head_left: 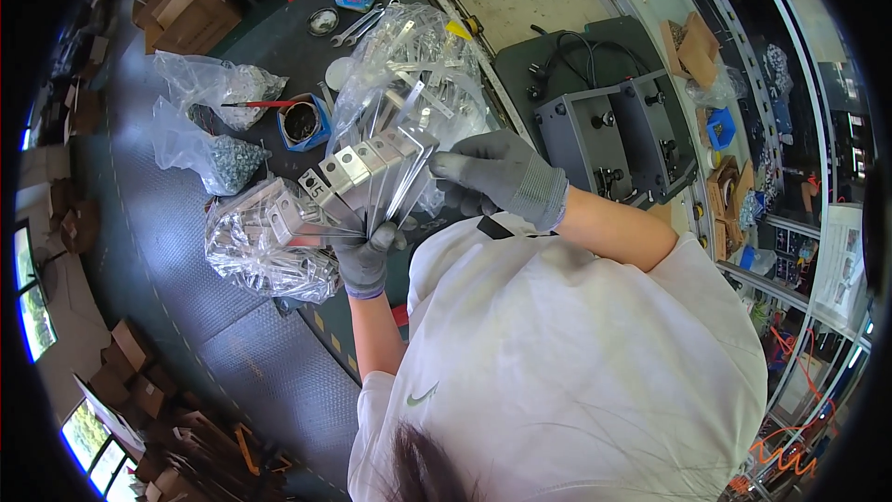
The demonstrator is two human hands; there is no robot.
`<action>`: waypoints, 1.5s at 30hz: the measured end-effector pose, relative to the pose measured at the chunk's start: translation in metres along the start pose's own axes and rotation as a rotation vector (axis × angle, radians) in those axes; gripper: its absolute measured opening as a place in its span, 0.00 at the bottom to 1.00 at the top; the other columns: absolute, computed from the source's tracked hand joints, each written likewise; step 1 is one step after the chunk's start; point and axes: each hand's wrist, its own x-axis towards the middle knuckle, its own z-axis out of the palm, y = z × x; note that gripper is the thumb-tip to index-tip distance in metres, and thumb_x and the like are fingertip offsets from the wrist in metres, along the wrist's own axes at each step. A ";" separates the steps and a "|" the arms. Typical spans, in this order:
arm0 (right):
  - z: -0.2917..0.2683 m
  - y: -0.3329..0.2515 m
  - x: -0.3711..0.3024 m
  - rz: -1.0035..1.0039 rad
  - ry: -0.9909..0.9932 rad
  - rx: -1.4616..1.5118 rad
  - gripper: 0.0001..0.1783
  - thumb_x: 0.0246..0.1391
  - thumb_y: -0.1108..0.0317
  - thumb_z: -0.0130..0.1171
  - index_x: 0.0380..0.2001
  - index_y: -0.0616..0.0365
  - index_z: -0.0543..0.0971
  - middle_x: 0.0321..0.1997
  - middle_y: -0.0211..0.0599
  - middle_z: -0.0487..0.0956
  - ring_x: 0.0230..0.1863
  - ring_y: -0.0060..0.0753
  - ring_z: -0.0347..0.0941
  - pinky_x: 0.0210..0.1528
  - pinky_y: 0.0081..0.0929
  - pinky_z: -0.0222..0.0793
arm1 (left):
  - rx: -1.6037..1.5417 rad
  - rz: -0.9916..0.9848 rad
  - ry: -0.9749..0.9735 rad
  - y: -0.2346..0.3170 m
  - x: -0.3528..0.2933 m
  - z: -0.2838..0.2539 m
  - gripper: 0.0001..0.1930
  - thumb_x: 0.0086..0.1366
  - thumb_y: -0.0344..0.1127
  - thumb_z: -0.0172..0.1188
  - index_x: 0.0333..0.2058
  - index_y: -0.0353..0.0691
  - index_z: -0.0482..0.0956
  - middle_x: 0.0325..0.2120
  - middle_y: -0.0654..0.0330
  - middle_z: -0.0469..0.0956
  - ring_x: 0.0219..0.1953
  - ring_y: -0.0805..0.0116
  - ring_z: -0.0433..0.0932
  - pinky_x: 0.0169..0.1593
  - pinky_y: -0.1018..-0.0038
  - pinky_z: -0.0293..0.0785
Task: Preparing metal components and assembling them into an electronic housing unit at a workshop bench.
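Clasping metal strips [354, 167], left hand [365, 260]; right hand [505, 174] curled alongside.

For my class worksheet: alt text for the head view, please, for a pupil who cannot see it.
A person's gray-gloved left hand holds a fan of flat silver metal strips, with the gray-gloved right hand close to its right side. Clear plastic bags of metal parts lie nearby, and a dark gray boxy frame stands to the right.
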 end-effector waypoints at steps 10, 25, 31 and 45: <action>-0.054 -0.001 0.003 -0.285 -0.402 -0.099 0.15 0.66 0.58 0.54 0.32 0.58 0.80 0.23 0.26 0.78 0.23 0.15 0.70 0.26 0.17 0.67 | -0.311 0.067 0.129 -0.009 -0.022 0.009 0.37 0.52 0.42 0.77 0.57 0.33 0.69 0.41 0.57 0.79 0.32 0.66 0.82 0.40 0.63 0.86; -0.046 0.019 0.034 -0.526 -0.622 -0.217 0.12 0.67 0.65 0.52 0.38 0.62 0.79 0.27 0.26 0.73 0.28 0.18 0.67 0.32 0.22 0.67 | -0.191 0.002 -0.019 0.028 -0.062 0.039 0.32 0.52 0.42 0.77 0.46 0.23 0.73 0.28 0.43 0.82 0.22 0.58 0.83 0.20 0.72 0.77; -0.019 0.019 0.035 -0.479 -0.690 -0.186 0.12 0.67 0.63 0.53 0.37 0.61 0.79 0.27 0.25 0.73 0.28 0.17 0.66 0.31 0.21 0.65 | -0.121 0.066 0.144 0.040 -0.093 0.031 0.23 0.52 0.25 0.70 0.46 0.22 0.73 0.26 0.45 0.81 0.21 0.60 0.82 0.18 0.76 0.76; 0.040 0.011 0.141 -0.356 -0.094 -0.411 0.17 0.65 0.56 0.52 0.41 0.57 0.83 0.34 0.32 0.82 0.33 0.26 0.77 0.39 0.26 0.73 | -0.131 0.115 0.378 0.047 -0.114 -0.036 0.21 0.52 0.29 0.73 0.42 0.27 0.75 0.20 0.47 0.81 0.13 0.67 0.78 0.14 0.78 0.72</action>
